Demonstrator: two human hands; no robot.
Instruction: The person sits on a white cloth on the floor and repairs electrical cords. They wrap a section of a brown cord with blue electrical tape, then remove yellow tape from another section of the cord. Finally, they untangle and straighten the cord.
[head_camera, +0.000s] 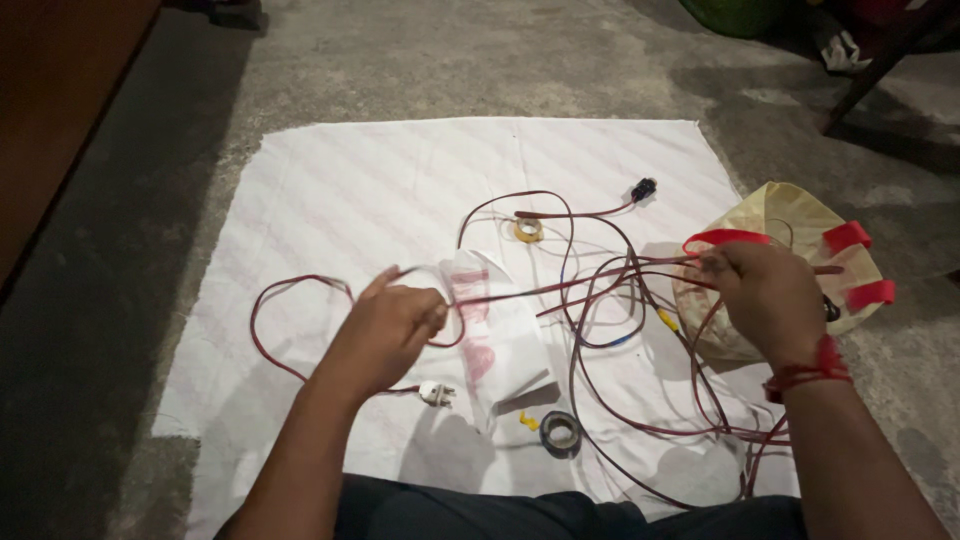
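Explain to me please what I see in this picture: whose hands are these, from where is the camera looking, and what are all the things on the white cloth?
There is no machine here. A person sits on a concrete floor, and one camera worn on the head looks down at that person's own two bare hands.

A white cloth is spread on the floor. On it lies a long tangle of thin red-brown wire. The left hand pinches one stretch of this wire, and the right hand, with a red thread around its wrist, grips several strands.

Also on the cloth: a clear plastic bag, a dark roll of tape, a yellowish roll of tape, a small white plug and a small black part at a wire's end. Beside the right hand sits a pale plastic bag with red handles.
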